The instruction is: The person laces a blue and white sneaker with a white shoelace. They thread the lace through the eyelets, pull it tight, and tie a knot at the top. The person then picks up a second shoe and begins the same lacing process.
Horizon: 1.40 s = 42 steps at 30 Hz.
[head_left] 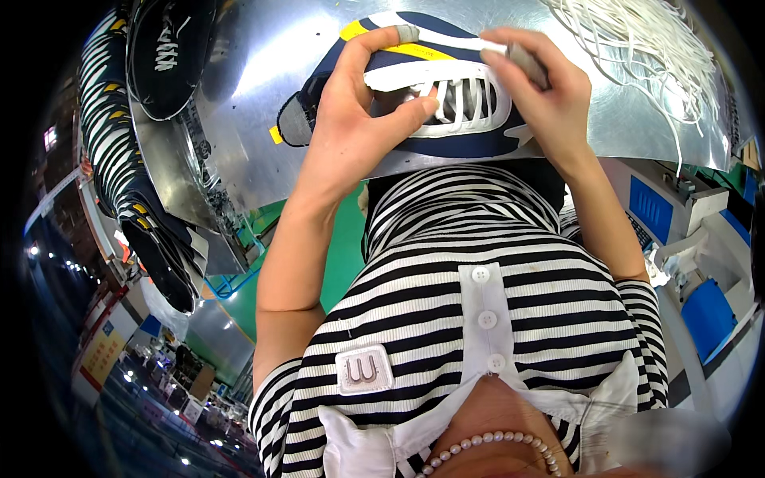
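Note:
A navy shoe upper (470, 146) with white and yellow trim lies on the metal table in front of me, its heel to the left. White shoelace (450, 110) crosses its eyelet rows in several passes. My left hand (347, 127) grips the upper, thumb at the opening and a grey-wrapped index fingertip on the far side. At the toe end, my right hand (554, 92) is closed in a pinch on a white strip that looks like the shoelace; its end is hidden. One of its fingers also wears a grey wrap.
A heap of loose white shoelaces (637, 40) spreads over the table's far right, one strand hanging past the near edge. A black laced shoe (163, 68) is at the left. Beside the table stands a long row of stacked navy uppers (111, 135). Blue-and-white equipment (705, 315) stands lower right.

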{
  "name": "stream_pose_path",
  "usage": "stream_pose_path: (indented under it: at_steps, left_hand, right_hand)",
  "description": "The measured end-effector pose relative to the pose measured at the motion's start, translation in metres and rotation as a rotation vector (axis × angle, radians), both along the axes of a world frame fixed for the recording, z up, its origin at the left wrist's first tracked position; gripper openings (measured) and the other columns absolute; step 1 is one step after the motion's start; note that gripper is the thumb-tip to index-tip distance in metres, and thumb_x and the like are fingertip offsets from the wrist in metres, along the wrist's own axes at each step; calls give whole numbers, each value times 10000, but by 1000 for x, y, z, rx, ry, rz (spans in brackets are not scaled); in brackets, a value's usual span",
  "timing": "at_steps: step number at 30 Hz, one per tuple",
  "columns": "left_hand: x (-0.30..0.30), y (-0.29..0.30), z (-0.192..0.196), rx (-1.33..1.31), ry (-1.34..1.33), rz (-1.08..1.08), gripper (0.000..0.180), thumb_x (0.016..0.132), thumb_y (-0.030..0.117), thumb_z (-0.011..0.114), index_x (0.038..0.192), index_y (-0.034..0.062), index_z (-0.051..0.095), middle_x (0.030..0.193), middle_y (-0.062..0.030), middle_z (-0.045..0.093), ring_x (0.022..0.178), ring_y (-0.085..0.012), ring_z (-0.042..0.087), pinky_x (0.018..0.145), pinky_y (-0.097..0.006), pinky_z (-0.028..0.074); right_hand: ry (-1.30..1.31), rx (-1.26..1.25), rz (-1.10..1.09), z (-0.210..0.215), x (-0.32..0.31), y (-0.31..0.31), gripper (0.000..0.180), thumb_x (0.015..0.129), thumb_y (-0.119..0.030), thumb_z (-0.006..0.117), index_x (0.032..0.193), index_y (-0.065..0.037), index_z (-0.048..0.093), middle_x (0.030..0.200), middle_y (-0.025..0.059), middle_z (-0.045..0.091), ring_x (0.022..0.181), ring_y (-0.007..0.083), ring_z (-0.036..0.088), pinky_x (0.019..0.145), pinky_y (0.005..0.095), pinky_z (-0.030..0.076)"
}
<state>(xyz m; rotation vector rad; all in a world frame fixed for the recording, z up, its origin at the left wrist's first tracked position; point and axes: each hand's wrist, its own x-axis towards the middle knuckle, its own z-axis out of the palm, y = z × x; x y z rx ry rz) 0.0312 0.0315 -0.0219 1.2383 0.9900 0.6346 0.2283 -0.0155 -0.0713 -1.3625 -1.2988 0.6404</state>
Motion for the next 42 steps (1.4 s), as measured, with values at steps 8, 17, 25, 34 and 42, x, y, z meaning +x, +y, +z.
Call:
stream_pose_path:
  at_steps: [8, 17, 25, 34, 42]
  left_hand:
    - [6, 8, 1, -55, 117, -18, 529, 846, 24, 717, 1321, 25, 484, 1117, -133, 650, 972, -172, 647, 862, -277, 518]
    - [22, 27, -12, -13, 9, 88, 545, 916, 197, 673, 1328, -38, 404, 901, -112, 678, 842, -139, 624, 758, -283, 508]
    - [-1, 4, 12, 549, 504, -90, 512, 923, 189, 664, 1316, -12, 405, 969, -208, 694, 864, -339, 690, 728, -365, 531]
    - [-4, -18, 0, 799, 588, -127, 185, 855, 104, 698, 998, 36, 603, 779, -144, 658, 693, -331, 648, 606, -402, 489]
    - [-4, -12, 6, 636, 523, -171, 243, 862, 182, 722, 1031, 29, 638, 842, -146, 694, 707, -277, 665, 633, -337, 496]
  right_hand:
    - [-463, 335, 245, 8, -5, 11, 380, 655, 53, 711, 1000, -107, 704, 675, 15, 534, 530, 170, 513, 470, 291, 395]
    - [-6, 277, 468, 35, -18, -18, 258, 669, -14, 751, 911, -96, 719, 625, 17, 563, 505, 185, 532, 443, 290, 373]
    - [380, -327, 137, 27, 2, -47, 182, 862, -50, 707, 1041, -31, 731, 877, 6, 712, 766, 45, 617, 681, 208, 493]
    - [268, -558, 114, 12, -26, -25, 150, 851, -144, 751, 935, -28, 711, 740, -65, 627, 641, -1, 511, 559, 155, 375]
    - [630, -298, 90, 11, -38, -4, 137, 858, -142, 742, 888, -16, 699, 760, -58, 612, 691, 3, 490, 619, 169, 372]
